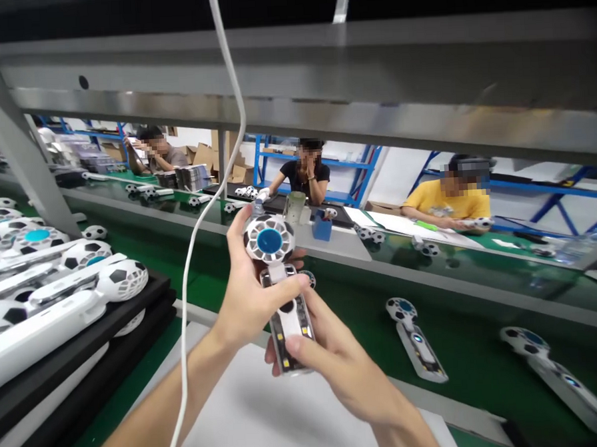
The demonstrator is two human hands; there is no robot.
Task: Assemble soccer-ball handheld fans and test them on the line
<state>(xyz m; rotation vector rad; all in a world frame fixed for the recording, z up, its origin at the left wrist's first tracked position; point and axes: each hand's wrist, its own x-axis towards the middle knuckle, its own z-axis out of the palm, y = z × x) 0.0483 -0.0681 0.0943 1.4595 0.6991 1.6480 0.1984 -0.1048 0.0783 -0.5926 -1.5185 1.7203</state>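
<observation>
In front of me is a white handheld fan with a round football-patterned head and a blue disc in its middle. Its handle front shows a dark inner part with small yellow spots. My left hand is closed round the upper part, its thumb lying across the handle just below the head. Lower down, my right hand grips the handle with the thumb pressed on its front. Fingers behind the fan are partly hidden. Under my hands lies a white sheet.
Stacked black trays of similar fans stand at the left. Two fans, the nearer one among them, lie on the green belt to the right. A white cable hangs before me. Several people sit across the line, beyond a grey beam.
</observation>
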